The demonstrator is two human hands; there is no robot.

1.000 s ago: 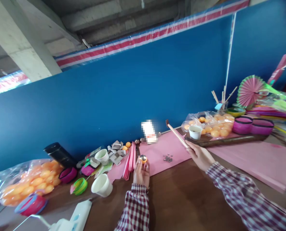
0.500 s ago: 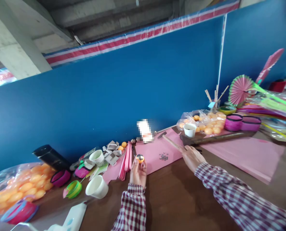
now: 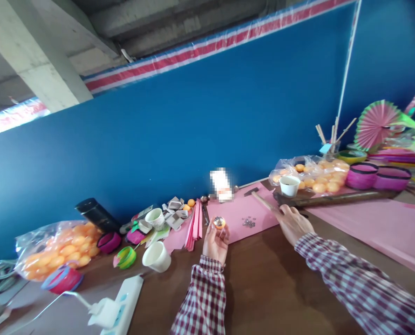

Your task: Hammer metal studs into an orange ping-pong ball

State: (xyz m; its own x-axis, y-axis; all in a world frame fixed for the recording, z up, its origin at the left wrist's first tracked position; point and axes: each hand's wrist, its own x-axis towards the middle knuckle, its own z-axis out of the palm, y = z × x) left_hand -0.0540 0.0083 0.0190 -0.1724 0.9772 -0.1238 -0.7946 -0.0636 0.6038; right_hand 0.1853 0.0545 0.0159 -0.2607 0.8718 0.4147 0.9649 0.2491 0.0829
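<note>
My left hand is closed around a small orange ball whose upper side is covered in shiny silver. My right hand reaches over the end of a wooden-handled hammer, its fingers closed at the handle. The hammer's dark head rests on a pink sheet. Between the two hands, a small heap of silvery pieces lies on that sheet. My fingertips on the far side of the handle are partly hidden.
Left of my hands are a white cup, folded pink strips, grey pieces, a bag of orange balls and a power strip. On the right are a white cup, another bag of balls and a dark rod.
The whole view has shifted, so things appear farther right and slightly higher. My left hand has tilted the ball a little, showing more of its silver side. The hammer stays on the sheet.
</note>
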